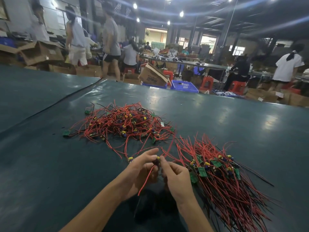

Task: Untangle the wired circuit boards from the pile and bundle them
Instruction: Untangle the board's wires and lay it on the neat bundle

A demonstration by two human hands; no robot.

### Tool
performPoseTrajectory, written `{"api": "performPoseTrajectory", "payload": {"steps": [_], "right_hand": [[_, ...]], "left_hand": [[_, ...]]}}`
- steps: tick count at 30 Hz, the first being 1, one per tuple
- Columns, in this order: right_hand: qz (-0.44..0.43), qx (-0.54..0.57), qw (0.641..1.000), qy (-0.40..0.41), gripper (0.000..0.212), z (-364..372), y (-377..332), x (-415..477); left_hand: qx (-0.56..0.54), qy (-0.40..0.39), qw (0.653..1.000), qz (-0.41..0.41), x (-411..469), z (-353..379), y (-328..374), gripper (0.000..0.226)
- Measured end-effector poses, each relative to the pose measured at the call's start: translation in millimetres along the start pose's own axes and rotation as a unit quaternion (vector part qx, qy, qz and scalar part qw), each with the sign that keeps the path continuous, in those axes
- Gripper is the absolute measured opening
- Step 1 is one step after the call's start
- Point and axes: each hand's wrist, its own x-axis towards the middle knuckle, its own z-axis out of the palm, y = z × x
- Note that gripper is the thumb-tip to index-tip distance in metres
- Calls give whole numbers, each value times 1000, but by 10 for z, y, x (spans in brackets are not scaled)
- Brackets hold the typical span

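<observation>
A small wired circuit board sat just below the frame's centre, pinched between the fingertips of the left hand and the right hand, which met over the dark green tabletop. One red wire hung from it down and to the left. Another ran up and right toward the tangled pile in the middle of the frame. At lower right lay the sorted bundle, its wires running lengthwise from upper left to lower right.
</observation>
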Motion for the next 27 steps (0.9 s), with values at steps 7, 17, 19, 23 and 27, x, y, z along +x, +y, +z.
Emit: {"api": "performPoseTrajectory", "payload": {"steps": [7,17,19,23,27], "right_hand": [[32,57,996,59,31,5,43,44],[-40,53,985,161,33,-14,-18,0],[-43,55,983,172,30,-16,-20,-4],[-63,27,984,167,29,-11,-25,-9],[-98,1,985,139,30,46,-36,-63]], "left_hand": [[-10,-25,999,-25,50,8,13,40],[252,-63,957,130,-23,60,-172,20],[269,-62,945,175,-50,100,-164,24],[207,66,957,191,-45,137,-160,47],[179,105,965,161,-28,110,-150,56]]}}
